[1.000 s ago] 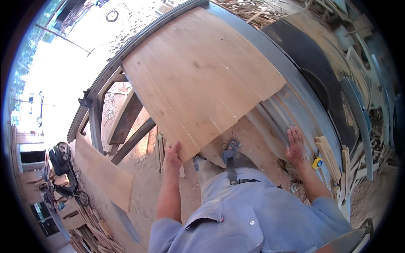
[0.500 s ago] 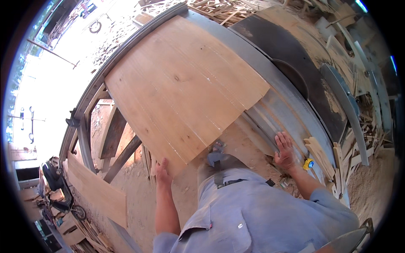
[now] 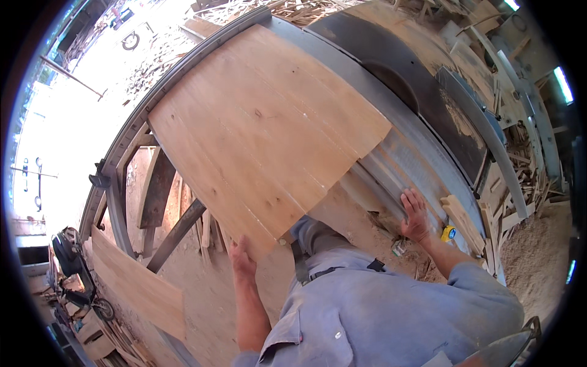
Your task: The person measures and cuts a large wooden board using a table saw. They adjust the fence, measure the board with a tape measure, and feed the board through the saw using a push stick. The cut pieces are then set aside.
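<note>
A large pale plywood sheet [image 3: 263, 128] with faint whitish lines along it lies over a metal saw table [image 3: 406, 156]. My left hand [image 3: 243, 257] holds the sheet's near left corner, thumb on top; the other fingers are mostly hidden at its edge. My right hand [image 3: 414, 217] rests on the near part of the metal table, fingers stretched out and nothing in them. Close to its wrist sits a yellow and blue tape measure [image 3: 449, 233], beside a few narrow wood strips [image 3: 463, 221].
A metal guide rail [image 3: 125, 144] edges the table's far left side. A dark panel [image 3: 391, 58] adjoins it at right, with a long curved metal guard [image 3: 483, 131] beyond. A smaller board [image 3: 137, 281] leans at lower left near a motorbike [image 3: 76, 275]. Wood scraps [image 3: 287, 11] lie behind.
My body and head have shifted slightly, and my legs are nearer the sheet's front edge. My left hand keeps its hold on the corner; my right hand stays on the metal table.
</note>
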`<state>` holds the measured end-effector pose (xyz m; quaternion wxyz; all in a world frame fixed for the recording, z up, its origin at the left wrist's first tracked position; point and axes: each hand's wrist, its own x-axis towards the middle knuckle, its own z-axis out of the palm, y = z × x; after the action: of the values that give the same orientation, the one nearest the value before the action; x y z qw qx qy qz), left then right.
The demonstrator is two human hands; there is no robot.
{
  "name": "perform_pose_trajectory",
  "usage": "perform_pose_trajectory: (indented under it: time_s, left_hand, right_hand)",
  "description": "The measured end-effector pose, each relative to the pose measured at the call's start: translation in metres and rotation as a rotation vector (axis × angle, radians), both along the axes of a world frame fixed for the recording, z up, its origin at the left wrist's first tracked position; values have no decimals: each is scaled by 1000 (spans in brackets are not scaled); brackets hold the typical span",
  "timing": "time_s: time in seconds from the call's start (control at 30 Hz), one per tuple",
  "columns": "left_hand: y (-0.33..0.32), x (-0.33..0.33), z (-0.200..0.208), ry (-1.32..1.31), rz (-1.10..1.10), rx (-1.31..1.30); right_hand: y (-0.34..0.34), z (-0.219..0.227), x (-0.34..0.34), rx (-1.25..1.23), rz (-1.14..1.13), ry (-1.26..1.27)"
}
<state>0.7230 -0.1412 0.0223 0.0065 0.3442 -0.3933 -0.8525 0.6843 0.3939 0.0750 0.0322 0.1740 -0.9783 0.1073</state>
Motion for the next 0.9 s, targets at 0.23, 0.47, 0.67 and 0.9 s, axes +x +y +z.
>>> perform_pose_trajectory:
  time_s: [0.23,0.47,0.67,0.9]
  left_hand:
    - [-10,1,-2,-4,-32,1]
    - [-10,-3,2,-70,-61,-64]
    - [-6,-2,6,-90,-23,-71]
    - [-1,-2,31,-134,11,-113]
  right_hand:
    - [-4,-2,-1,2,-3,-39]
    - [-3,8,-6,10,18,-33]
    - [5,18,-9,-10,8,-94]
    - [5,32,-10,-88,7,-135]
